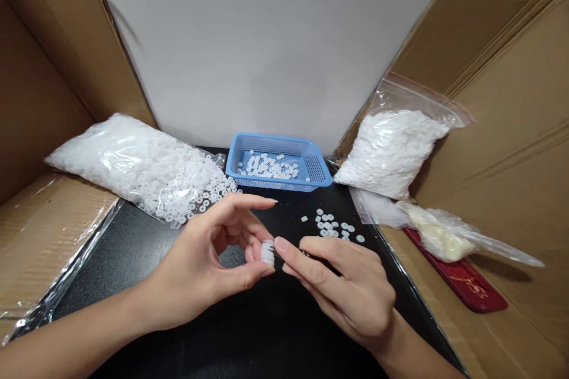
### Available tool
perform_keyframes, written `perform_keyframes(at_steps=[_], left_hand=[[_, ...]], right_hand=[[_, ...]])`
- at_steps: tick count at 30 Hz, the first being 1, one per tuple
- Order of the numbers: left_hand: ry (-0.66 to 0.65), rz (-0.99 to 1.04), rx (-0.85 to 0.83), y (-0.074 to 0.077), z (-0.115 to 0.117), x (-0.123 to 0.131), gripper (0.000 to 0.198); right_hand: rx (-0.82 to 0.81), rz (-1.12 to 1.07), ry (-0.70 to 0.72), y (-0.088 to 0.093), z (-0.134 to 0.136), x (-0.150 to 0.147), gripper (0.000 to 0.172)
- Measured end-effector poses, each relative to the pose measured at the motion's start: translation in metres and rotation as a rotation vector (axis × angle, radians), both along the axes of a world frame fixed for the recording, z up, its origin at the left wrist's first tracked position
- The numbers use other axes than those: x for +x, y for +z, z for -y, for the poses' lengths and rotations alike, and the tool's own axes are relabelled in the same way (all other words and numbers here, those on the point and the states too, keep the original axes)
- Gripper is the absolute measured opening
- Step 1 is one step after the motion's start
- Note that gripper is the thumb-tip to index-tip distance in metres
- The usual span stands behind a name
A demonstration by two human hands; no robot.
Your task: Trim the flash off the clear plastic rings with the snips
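My left hand [222, 254] is closed, pinching a short stack of white plastic washers [267, 252] between thumb and fingertips, with the index finger raised away. Close against the right side of that stack is my right hand [342, 287], its thumb and fingers pressed together. A small dark, shiny bit shows between its fingers, but most of what it holds is hidden. Beyond the right hand, several loose white washers [329, 225] lie scattered on the black table surface [249, 331].
A blue basket [279, 185] at the back contains many small white pieces. To the left, a clear bag of washers [146, 166] spills onto the table. At right are a full bag of white pieces [391, 151], a smaller yellowish bag [440, 237] and a red case [480, 293]. Cardboard walls flank the table.
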State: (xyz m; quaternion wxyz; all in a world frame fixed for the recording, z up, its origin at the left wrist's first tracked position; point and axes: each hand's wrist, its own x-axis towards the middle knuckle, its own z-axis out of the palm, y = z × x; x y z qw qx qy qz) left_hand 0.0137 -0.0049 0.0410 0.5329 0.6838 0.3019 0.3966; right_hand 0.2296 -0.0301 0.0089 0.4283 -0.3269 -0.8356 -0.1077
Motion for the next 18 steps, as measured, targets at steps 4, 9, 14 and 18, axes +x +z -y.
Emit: perform_keyframes(at_steps=[4,9,14,18], left_hand=[[0.004,-0.033,-0.014,0.0026,0.0002,0.0009,0.048],[-0.004,-0.049,-0.024,0.0034,0.0003,0.0017,0.047],[0.004,-0.072,-0.023,0.0049,0.0009,0.0008,0.047],[0.005,-0.109,0.012,0.0057,0.0007,0.0005,0.046]], right_hand=[[-0.003,0.030,0.008,-0.0009,0.0003,0.0017,0.024],[0.026,0.072,0.020,-0.0040,0.0021,0.0051,0.028],[0.061,0.154,0.001,-0.0023,0.0039,0.0078,0.033],[0.089,0.167,-0.001,0.0005,0.0032,0.0066,0.034]])
